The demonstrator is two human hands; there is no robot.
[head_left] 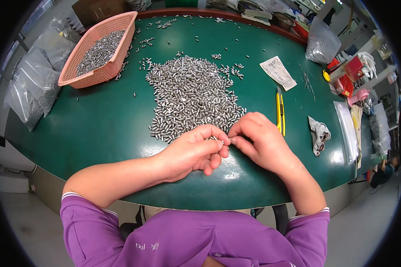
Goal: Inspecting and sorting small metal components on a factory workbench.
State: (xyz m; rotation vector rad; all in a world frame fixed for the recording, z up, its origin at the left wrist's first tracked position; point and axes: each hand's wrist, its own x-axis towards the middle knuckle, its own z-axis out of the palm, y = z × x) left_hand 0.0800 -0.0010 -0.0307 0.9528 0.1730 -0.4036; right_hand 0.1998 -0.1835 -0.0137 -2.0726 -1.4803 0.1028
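Purple cloth of a shirt (182,242) fills the lower edge of the head view, and bare forearms reach from its sleeves over a green table (102,129). The left hand (194,151) is half closed, its thumb and forefinger curved toward each other and the other fingers bent; small metal glints show in the gap, but whether it grips them I cannot tell. Just beside it, the right hand (258,135) is bent inward, thumb and forefinger drawn close together at the left hand's fingertips; anything between them is too small to make out. Directly beyond both hands lie the metal pieces (191,93), short and silvery, in a broad heap, with loose ones scattered toward the far edge. Beyond the heap to the left, a pink basket (127,40) holds more of them, with filled clear bags (44,86) beside it. Right of the heap are a yellow cutter (280,113), a paper slip (278,72), thin wires (307,82) and a crumpled cloth (318,135). Another filled bag (321,42) stands near the far right edge.
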